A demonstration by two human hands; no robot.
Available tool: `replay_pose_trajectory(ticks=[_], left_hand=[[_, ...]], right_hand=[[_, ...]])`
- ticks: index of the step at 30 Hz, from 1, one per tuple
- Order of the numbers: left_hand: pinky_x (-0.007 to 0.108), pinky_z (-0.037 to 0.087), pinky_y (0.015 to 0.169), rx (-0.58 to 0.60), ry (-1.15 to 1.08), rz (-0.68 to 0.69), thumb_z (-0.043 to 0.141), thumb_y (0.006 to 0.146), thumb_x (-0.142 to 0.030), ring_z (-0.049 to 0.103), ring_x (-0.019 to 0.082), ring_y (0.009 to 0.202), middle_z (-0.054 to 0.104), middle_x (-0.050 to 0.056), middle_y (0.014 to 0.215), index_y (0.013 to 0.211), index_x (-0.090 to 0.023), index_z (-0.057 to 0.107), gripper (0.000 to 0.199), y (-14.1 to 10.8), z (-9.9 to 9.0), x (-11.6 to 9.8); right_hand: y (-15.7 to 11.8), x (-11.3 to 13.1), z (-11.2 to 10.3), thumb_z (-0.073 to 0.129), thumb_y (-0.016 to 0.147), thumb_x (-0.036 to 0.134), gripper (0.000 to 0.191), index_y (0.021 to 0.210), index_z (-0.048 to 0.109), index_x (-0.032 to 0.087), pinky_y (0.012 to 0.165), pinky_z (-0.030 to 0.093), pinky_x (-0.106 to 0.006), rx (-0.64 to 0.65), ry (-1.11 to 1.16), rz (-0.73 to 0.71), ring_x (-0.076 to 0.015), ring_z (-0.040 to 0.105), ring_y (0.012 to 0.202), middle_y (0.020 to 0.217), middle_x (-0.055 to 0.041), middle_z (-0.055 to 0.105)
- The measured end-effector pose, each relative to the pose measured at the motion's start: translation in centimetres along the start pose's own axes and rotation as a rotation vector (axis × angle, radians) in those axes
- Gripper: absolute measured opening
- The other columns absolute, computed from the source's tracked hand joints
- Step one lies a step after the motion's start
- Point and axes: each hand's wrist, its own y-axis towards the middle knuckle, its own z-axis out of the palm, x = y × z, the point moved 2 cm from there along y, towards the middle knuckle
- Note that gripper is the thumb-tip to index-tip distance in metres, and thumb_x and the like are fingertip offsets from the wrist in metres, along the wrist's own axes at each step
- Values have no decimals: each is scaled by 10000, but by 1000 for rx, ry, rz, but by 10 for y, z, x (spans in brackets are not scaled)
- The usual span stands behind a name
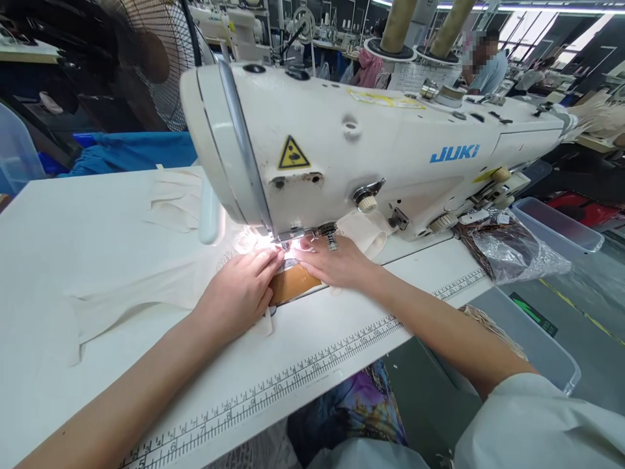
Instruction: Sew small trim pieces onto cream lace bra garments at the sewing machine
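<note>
A white JUKI sewing machine [317,143] stands across the table, its lamp glaring over the needle area [286,246]. Just left of the needle, my left hand [239,286] is closed, fingers pressed together on cream fabric [146,290] that trails off to the left. From the other side, my right hand [336,260] reaches in under the machine head, its fingertips closed on the fabric beside the needle. Glare and the fingers hide the fabric's edge there. Between the hands shows a brown-orange plate [295,283] at the machine bed.
More cream pieces [176,198] lie behind on the white table [43,260]. A printed ruler [293,381] follows its front edge. At right are a plastic bag [517,251] and clear bins [556,225]. A fan [156,58] stands at back left; a person [488,68] sits in the background.
</note>
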Motion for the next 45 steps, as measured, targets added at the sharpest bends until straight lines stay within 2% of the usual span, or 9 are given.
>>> replay_pose_trajectory(ticks=[5, 11, 14, 19, 24, 28, 32, 39, 45], left_hand=[[457, 573, 922, -51, 68, 39, 368, 919, -139, 641, 326, 1185, 668, 199, 1310, 1331, -42, 613, 489, 0, -1, -1], [433, 576, 877, -123, 156, 93, 338, 926, -120, 672, 310, 1113, 706, 198, 1241, 1249, 0, 654, 467, 3, -5, -4], [420, 571, 868, -133, 160, 97, 343, 925, -112, 671, 304, 1120, 706, 198, 1244, 1254, 0, 651, 465, 3, -6, -5], [402, 549, 895, -143, 163, 92, 343, 924, -110, 656, 289, 1154, 701, 175, 1266, 1264, -22, 652, 468, 1, -4, -2], [384, 517, 934, -164, 142, 88, 362, 924, -111, 637, 277, 1183, 700, 153, 1276, 1275, -62, 660, 463, 0, -1, 0], [383, 508, 901, -188, 163, 100, 361, 917, -94, 646, 280, 1140, 713, 164, 1234, 1244, -31, 669, 453, 1, -3, -1], [390, 505, 900, -188, 179, 110, 343, 932, -96, 656, 281, 1096, 722, 166, 1200, 1216, -14, 676, 446, 3, -4, -2], [390, 490, 972, -164, 142, 116, 373, 922, -95, 630, 281, 1176, 699, 156, 1250, 1276, -59, 658, 457, 0, -2, 1], [391, 496, 918, -191, 213, 138, 338, 926, -71, 656, 281, 1105, 721, 165, 1195, 1195, -13, 688, 445, 3, -6, -2]], right_hand=[[1, -1, 0, 311, 1055, 262, 375, 1291, 603, 245, 666, 369, -365, -13, 19, -16, -247, 593, 1082, 1302, -95, 658], [1, 0, -2, 357, 1027, 201, 332, 1237, 614, 208, 680, 390, -359, -37, -21, -57, -236, 587, 1125, 1284, -100, 675], [0, -1, -3, 359, 1026, 193, 315, 1207, 616, 206, 671, 378, -351, -53, -39, -68, -225, 590, 1091, 1281, -99, 676], [2, -2, 1, 364, 1037, 224, 271, 1128, 619, 212, 632, 327, -328, -70, -27, -56, -205, 601, 981, 1136, -81, 711], [3, -3, 2, 348, 1033, 216, 286, 1164, 602, 217, 664, 346, -332, -81, -10, -64, -189, 599, 1000, 1115, -62, 710], [3, -3, 0, 297, 1034, 197, 323, 1118, 608, 219, 644, 319, -330, -66, -13, -62, -181, 591, 990, 1134, -58, 697], [2, -3, 1, 294, 1051, 240, 334, 1134, 616, 220, 638, 320, -335, -77, -16, -62, -187, 581, 958, 1073, -65, 703], [0, -4, 7, 298, 1050, 244, 350, 1194, 616, 230, 677, 354, -348, -125, -26, -67, -211, 576, 1075, 1225, -77, 677], [2, -4, 5, 285, 1055, 248, 371, 1215, 619, 224, 683, 380, -343, -102, -19, -65, -222, 581, 1082, 1214, -92, 681]])
